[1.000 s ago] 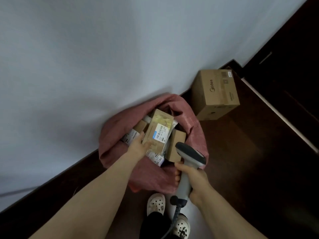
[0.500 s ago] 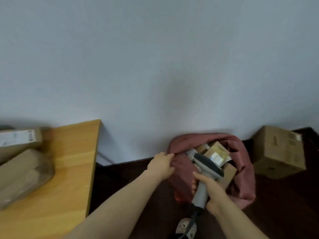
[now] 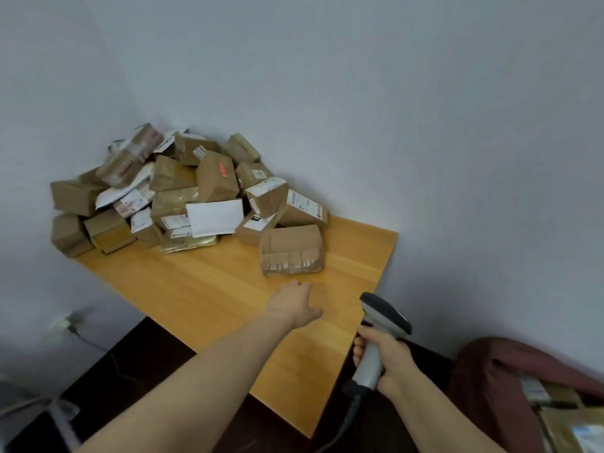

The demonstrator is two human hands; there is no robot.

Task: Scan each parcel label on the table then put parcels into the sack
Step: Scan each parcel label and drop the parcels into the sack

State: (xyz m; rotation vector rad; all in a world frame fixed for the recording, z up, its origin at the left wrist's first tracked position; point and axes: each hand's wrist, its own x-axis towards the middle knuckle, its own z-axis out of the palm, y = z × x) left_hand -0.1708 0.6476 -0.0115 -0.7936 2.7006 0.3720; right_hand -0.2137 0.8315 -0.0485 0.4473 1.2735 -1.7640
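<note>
**Wooden table in a pale-walled corner: a hand reaches for the next parcel**

Brown boxes and white mailers form a pile at the far end of the table, against the wall. One crumpled, taped box sits at the pile's near edge. The left hand stretches over bare wood just short of this box, fingers relaxed, holding nothing. The right hand is wrapped round the grip of a grey scanner, its head aimed toward the table. A dark red sack stands on the floor at lower right, with parcels inside. The step appears to be fetching another parcel. Next, the left hand likely needs to grasp the box and turn its label, not visible here, toward the scanner.
</note>
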